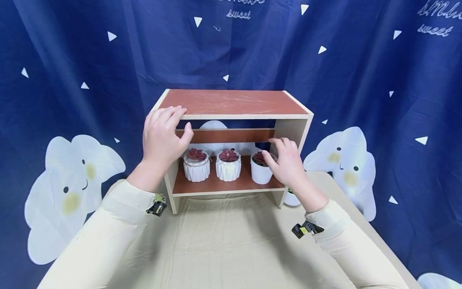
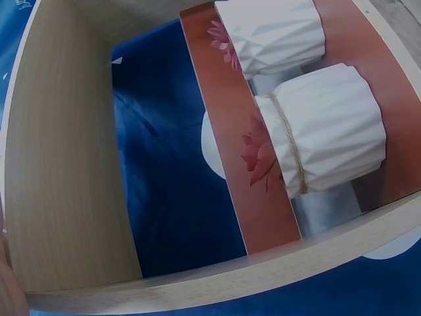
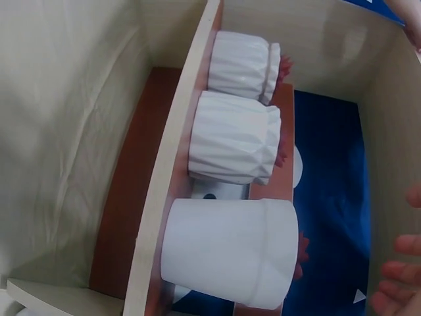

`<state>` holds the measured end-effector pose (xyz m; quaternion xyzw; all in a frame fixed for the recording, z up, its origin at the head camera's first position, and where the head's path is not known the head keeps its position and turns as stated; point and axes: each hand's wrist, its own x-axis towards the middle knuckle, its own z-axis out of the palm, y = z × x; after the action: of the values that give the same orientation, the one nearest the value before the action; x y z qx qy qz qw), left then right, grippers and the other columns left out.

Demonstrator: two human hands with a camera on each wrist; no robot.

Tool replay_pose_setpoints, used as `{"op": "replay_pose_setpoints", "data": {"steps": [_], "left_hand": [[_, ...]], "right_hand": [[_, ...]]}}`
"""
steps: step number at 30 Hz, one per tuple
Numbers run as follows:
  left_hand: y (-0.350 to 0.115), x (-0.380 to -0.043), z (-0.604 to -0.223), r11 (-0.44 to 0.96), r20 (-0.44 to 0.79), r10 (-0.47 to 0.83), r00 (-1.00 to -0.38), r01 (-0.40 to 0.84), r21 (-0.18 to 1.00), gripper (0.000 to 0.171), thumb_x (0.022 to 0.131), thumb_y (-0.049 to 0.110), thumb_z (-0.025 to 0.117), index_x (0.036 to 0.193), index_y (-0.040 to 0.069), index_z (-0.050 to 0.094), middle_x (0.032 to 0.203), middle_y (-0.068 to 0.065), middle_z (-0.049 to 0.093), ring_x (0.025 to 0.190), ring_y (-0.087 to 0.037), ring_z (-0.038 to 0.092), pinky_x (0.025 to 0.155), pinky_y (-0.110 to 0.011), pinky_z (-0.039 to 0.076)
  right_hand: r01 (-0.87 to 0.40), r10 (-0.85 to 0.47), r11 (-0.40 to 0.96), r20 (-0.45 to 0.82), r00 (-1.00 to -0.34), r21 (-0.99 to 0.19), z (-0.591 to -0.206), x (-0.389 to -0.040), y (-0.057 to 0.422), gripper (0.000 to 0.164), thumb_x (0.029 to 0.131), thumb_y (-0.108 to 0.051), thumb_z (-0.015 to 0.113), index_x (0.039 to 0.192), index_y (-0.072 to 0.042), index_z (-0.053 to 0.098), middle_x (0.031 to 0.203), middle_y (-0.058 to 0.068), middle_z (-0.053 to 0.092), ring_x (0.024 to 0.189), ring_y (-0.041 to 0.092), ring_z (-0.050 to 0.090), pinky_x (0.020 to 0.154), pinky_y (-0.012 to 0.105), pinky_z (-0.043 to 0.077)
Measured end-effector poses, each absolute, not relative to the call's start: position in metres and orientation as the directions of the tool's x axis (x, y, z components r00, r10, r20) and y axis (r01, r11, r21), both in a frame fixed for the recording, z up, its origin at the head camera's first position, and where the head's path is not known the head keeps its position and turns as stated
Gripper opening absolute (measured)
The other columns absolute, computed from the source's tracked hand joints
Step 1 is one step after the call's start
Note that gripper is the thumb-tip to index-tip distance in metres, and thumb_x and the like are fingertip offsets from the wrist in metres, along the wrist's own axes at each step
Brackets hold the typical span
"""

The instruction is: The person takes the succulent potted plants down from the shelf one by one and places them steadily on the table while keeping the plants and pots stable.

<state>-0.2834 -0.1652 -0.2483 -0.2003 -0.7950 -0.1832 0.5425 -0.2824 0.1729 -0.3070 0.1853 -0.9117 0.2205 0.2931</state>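
Note:
My left hand (image 1: 162, 136) rests on the top left front corner of a small wooden shelf (image 1: 234, 102), its thumb standing apart from the fingers. Inside, on the brown lower board, three white pots with red succulents stand upright in a row. The left pot (image 1: 196, 170) has twine round its rim, and the middle pot (image 1: 228, 170) is ribbed. The right one, a smooth pot (image 1: 260, 174), is partly covered by my right hand (image 1: 286, 162). In the right wrist view, the fingers (image 3: 401, 270) are loosely spread, apart from the smooth pot's wall.
A green plant (image 1: 159, 197) shows beside the shelf's left leg. Another white pot (image 1: 291, 199) stands on the cloth-covered table (image 1: 216, 241) by the right leg. Behind hangs a blue curtain (image 1: 231, 48) printed with clouds and triangles.

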Motion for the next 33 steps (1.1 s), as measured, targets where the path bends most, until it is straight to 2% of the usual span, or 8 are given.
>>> {"op": "replay_pose_setpoints", "data": {"steps": [12,33], "left_hand": [[-0.166,-0.283,-0.248,0.848,0.939,0.116,-0.323,0.525,0.076,0.040,0.088,0.027,0.057,0.118,0.006,0.073,0.119,-0.011,0.071,0.111,-0.036,0.060,0.106,-0.049,0.039],[-0.166,-0.284,-0.249,0.855,0.930,0.122,-0.348,0.512,0.080,0.041,0.090,0.030,0.056,0.120,0.007,0.073,0.121,-0.011,0.071,0.113,-0.035,0.059,0.107,-0.049,0.038]], "right_hand": [[-0.390,-0.173,0.863,0.536,-0.826,-0.322,-0.315,-0.286,0.171,0.059,0.097,-0.037,0.061,0.138,0.004,0.048,0.129,0.024,0.052,0.119,0.043,0.044,0.101,0.053,0.037],[-0.324,-0.122,0.873,0.478,-0.870,-0.365,-0.330,-0.295,0.170,0.067,0.094,-0.038,0.064,0.141,0.007,0.046,0.132,0.028,0.051,0.121,0.044,0.044,0.105,0.055,0.035]]}}
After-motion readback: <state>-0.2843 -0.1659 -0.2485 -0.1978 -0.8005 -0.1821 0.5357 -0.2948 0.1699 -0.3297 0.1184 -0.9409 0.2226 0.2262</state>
